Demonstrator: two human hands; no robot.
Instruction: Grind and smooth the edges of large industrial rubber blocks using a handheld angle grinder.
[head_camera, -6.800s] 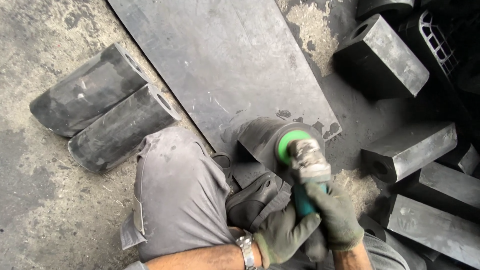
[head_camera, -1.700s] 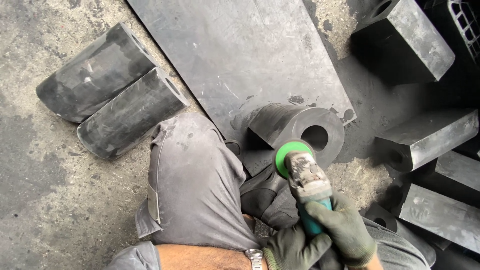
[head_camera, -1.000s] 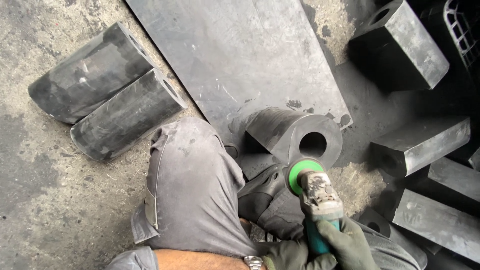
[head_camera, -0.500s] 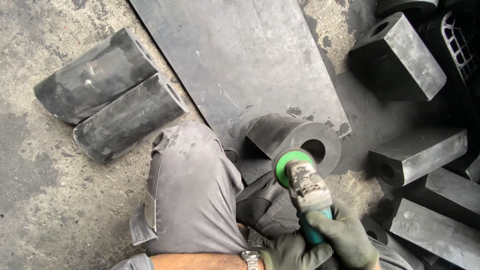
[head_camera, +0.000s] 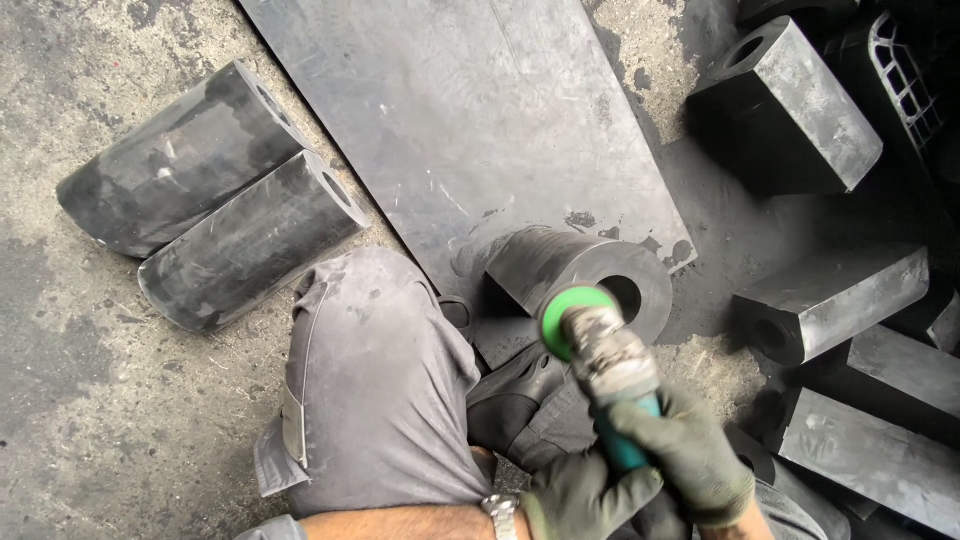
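Right hand (head_camera: 690, 455): gloved, fingers wrapped tight round the grinder (head_camera: 605, 370).
Left hand (head_camera: 585, 495): gloved, closed on the grinder's teal handle from below.
Grinder: green disc guard right at the rim of the black rubber cylinder (head_camera: 580, 280).
Cylinder: lying on the dark sheet (head_camera: 470, 120), beside the knee (head_camera: 375, 370).
Nearby: two more cylinders (head_camera: 215, 195) to the left.

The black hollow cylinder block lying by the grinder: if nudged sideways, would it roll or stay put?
The black hollow cylinder block lies on its rounded side on the flat dark sheet, so it would probably roll. Its thick wall around a small bore suggests it is heavy. The scuffed, dusty surface looks grippy rather than slippery.
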